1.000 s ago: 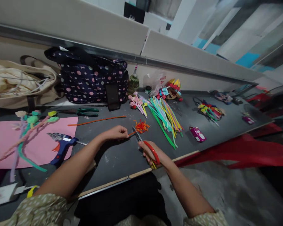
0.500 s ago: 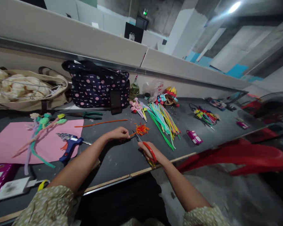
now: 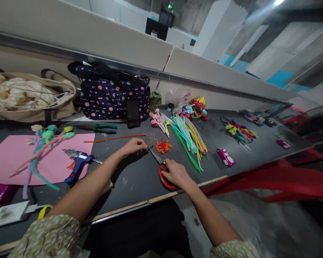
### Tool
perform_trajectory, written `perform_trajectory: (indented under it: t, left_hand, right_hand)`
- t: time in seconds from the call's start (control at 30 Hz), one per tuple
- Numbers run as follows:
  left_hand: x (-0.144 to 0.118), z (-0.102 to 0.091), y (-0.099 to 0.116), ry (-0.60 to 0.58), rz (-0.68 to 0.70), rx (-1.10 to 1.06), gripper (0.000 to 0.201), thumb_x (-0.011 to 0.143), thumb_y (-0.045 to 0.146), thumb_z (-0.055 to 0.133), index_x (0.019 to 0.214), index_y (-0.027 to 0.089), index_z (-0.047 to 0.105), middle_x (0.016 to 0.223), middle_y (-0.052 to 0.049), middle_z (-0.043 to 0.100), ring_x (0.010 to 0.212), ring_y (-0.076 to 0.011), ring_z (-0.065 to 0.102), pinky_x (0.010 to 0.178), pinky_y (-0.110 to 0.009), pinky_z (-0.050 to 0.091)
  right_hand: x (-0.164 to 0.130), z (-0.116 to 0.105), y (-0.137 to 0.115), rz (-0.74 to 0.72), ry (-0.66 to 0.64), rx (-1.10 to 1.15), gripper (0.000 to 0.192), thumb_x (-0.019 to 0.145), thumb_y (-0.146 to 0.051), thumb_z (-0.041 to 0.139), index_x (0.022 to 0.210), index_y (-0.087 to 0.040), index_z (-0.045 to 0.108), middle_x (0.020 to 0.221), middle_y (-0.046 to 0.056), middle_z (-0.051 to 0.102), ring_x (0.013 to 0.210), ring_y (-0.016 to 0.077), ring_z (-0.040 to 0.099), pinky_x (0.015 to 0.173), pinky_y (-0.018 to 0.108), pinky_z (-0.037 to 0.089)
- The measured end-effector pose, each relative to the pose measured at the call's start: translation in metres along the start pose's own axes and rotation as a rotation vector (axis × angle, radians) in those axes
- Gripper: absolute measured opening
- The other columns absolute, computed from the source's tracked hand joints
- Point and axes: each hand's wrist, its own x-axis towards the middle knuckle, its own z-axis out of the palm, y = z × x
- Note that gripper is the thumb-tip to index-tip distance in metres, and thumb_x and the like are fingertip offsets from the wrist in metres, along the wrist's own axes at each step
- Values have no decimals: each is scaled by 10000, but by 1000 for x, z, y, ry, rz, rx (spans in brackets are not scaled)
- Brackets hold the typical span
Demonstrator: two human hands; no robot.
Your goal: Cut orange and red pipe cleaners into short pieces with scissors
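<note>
My left hand [image 3: 134, 146] pinches a short orange pipe-cleaner piece [image 3: 149, 142] just above the dark table [image 3: 134, 182]. My right hand [image 3: 175, 173] rests flat on the red-handled scissors [image 3: 161, 168], which lie on the table with their blades pointing toward my left fingers. A small heap of cut orange and red pieces [image 3: 163, 146] lies just beyond the blades. A long orange pipe cleaner [image 3: 115, 138] stretches across the table behind my left hand.
A bundle of coloured pipe cleaners [image 3: 190, 136] lies right of the heap. A blue glue gun [image 3: 76, 163] and pink paper sheet [image 3: 40, 157] are at left, green pliers [image 3: 102, 128] and a dotted bag [image 3: 113, 95] behind. A red chair [image 3: 271, 179] stands at right.
My right hand lowered the scissors onto the table and now lies over their handles. My left hand moved slightly back with the orange piece.
</note>
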Motion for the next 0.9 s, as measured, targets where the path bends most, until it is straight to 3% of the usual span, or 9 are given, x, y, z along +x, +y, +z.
perform_trajectory:
  t: [0.13,0.27,0.37,0.53,0.67,0.77,0.9]
  left_hand:
    - [3,1,-4,50,1,31,356,700,481,682,649,158,540,511,37,509,417,-71,424,413,-191,323]
    - [4,1,-5,56,10,93,358,705,483,668,639,157,535,519,36,515,416,-70,431,402,-184,288]
    - [6,0,-9,71,-4,107,361,697,485,676,635,158,535,515,38,511,421,-72,428,411,-188,316]
    - [9,-1,-17,69,-37,107,367,679,492,698,644,162,542,508,34,517,407,-78,422,410,-200,319]
    - [10,-1,-19,50,-37,138,375,699,510,681,648,162,551,524,33,517,423,-82,426,420,-208,327]
    - [10,0,-17,36,-49,162,373,713,510,665,653,162,546,535,34,515,432,-79,428,420,-203,324]
    - [9,0,-12,33,-68,164,365,721,498,664,650,162,540,538,29,515,445,-79,432,427,-201,325]
  right_hand:
    - [7,-12,15,-78,-19,-43,318,942,-467,512,1121,-231,628,982,90,703,869,248,678,715,296,422]
    - [44,-22,30,-111,221,65,299,987,-286,425,1184,-224,640,1084,92,675,993,219,630,808,286,424]
    - [88,-14,34,-202,322,129,438,891,-59,421,1259,-194,616,1123,95,644,1081,213,559,886,281,408]
    - [142,5,33,-319,314,83,558,795,19,443,1301,-152,603,1214,130,599,1096,239,490,944,327,378]
    - [147,8,41,-315,307,71,430,798,-4,470,1095,-201,710,1078,101,651,1013,243,501,874,330,379]
    - [140,6,58,-178,406,174,380,780,7,438,931,-193,724,964,83,676,958,230,527,847,313,393]
    - [135,6,74,-87,446,319,495,756,40,367,1070,-150,699,1044,97,679,982,206,577,896,297,425]
